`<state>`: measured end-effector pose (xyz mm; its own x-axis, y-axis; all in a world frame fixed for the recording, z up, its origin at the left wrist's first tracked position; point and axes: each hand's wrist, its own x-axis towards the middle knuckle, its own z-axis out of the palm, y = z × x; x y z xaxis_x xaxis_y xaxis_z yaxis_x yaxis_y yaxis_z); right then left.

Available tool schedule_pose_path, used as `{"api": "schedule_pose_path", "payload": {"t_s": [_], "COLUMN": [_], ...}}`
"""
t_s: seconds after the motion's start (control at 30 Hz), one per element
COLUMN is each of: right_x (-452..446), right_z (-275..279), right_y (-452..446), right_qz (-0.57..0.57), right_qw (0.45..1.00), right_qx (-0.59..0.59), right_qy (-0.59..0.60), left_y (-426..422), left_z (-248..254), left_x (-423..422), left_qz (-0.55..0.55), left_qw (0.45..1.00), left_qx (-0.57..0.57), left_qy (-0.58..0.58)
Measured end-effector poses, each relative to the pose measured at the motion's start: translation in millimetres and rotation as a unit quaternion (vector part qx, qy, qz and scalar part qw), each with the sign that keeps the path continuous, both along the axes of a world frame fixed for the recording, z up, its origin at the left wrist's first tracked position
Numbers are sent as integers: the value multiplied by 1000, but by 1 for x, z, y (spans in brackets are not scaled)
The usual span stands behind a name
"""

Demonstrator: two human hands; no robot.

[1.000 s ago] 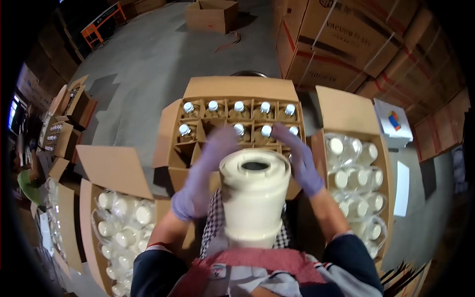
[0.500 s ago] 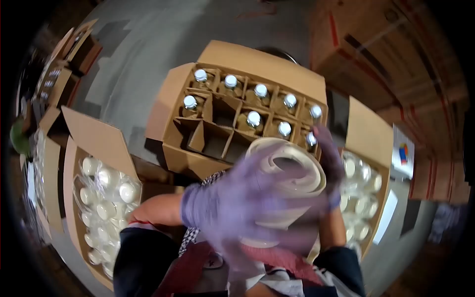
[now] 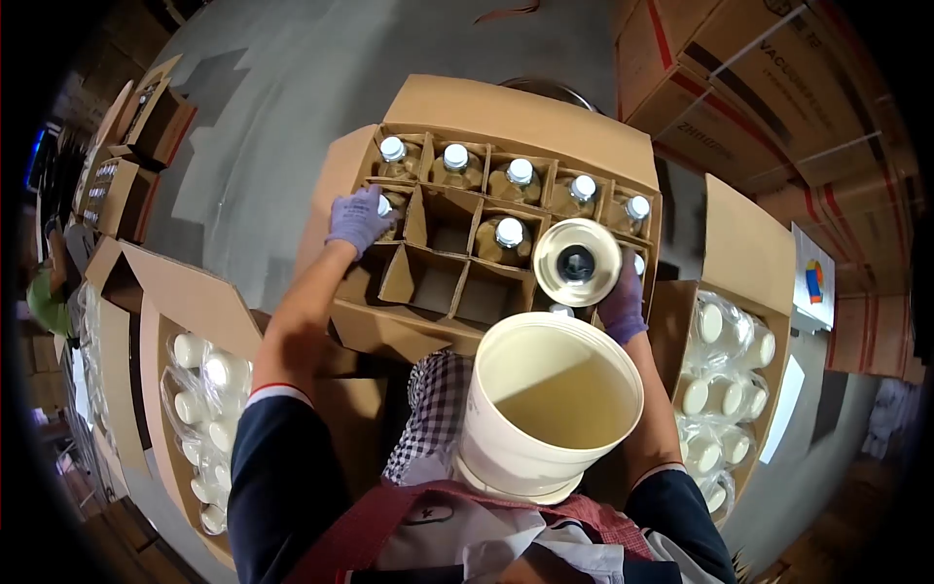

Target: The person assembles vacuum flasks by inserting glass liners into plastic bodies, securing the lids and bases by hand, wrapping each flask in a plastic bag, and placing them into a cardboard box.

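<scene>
My left hand (image 3: 358,220) wears a purple glove and reaches into the divided carton (image 3: 389,316). Its fingers are closed about the top of a bottle with a whitish cap (image 3: 384,205), partly covered by the fingers. With my right hand (image 3: 624,306), also gloved, I hold a cream round lid (image 3: 550,277) with a dark centre. This lid is above the near right side of the carton. Below it a large cream container (image 3: 516,465) stands against my lap, tilted a little, its mouth open and its inside showing.
Several capped bottles (image 3: 520,173) stand in the carton's compartments. An open box of plastic-wrapped cream pieces (image 3: 229,370) is at left, and another open box (image 3: 747,243) at right. Stacked printed cartons (image 3: 778,97) rise at the back right. A person in green (image 3: 47,300) is at far left.
My right hand has lifted the lid off the cream container and toward the carton. My left hand has left the container and gone forward-left to a bottle.
</scene>
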<state>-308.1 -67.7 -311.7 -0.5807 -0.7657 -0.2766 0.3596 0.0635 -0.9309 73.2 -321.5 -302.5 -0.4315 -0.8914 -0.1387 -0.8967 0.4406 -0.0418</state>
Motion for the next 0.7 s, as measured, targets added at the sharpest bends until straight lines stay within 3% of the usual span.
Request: {"api": "schedule_pose_path", "payload": {"t_s": [0.03, 0.07, 0.1, 0.13, 0.17, 0.23, 0.27, 0.3, 0.33, 0.37, 0.4, 0.43, 0.47, 0.5, 0.57, 0.63, 0.67, 0.7], "right_x": [7, 3, 0, 3, 19, 49, 66, 89, 105, 107, 109, 111, 112, 110, 113, 115, 124, 132], "right_z": [22, 17, 26, 43, 74, 86, 86, 85, 123, 148, 172, 197, 218, 228, 257, 272, 273, 274], "right_y": [1, 3, 3, 6, 3, -6, -11, -31, -33, -36, -40, -43, -31, -18, 13, 44, 68, 92], "right_qz": [-17, -23, -36, -44, -11, 96, 165, 214, 265, 291, 323, 359, 368, 348, 292, 249, 235, 219], "right_qw": [993, 982, 929, 840, 855, 890, 871, 964, 957, 938, 899, 841, 820, 852, 909, 933, 928, 911], "right_qx": [115, 69, 59, 53, 54, -7, 8, -25, 6, -100, -206, -297, -267, -263, -278, -233, -184, -129], "right_qy": [12, 174, 363, 538, 516, 445, 463, 154, -114, -156, -214, -275, -348, -290, -106, 115, 222, 325], "left_y": [4, 3, 14, 24, 37, 90, 118, 148, 177, 208, 238, 254, 258, 262, 230, 198, 196, 192], "left_z": [9, 26, 62, 98, 138, 238, 276, 305, 323, 335, 349, 347, 340, 333, 328, 324, 315, 307], "left_x": [0, 0, -10, -18, -27, -46, -50, -53, -55, -62, -62, -60, -57, -55, -56, -60, -57, -56], "left_qz": [-1, -1, -10, -74, -137, -187, -205, -227, -254, -282, -333, -405, -441, -476, -352, -179, -177, -165], "left_qw": [1000, 998, 992, 968, 927, 899, 887, 873, 868, 862, 887, 869, 855, 841, 812, 780, 780, 725], "left_qx": [-10, -27, -85, -169, -247, -304, -315, -326, -335, -344, -274, -213, -185, -153, -231, -57, -54, 123], "left_qy": [25, 51, 93, 171, 247, 252, 268, 283, 264, 243, 165, 189, 200, 208, 403, 597, 597, 657]}}
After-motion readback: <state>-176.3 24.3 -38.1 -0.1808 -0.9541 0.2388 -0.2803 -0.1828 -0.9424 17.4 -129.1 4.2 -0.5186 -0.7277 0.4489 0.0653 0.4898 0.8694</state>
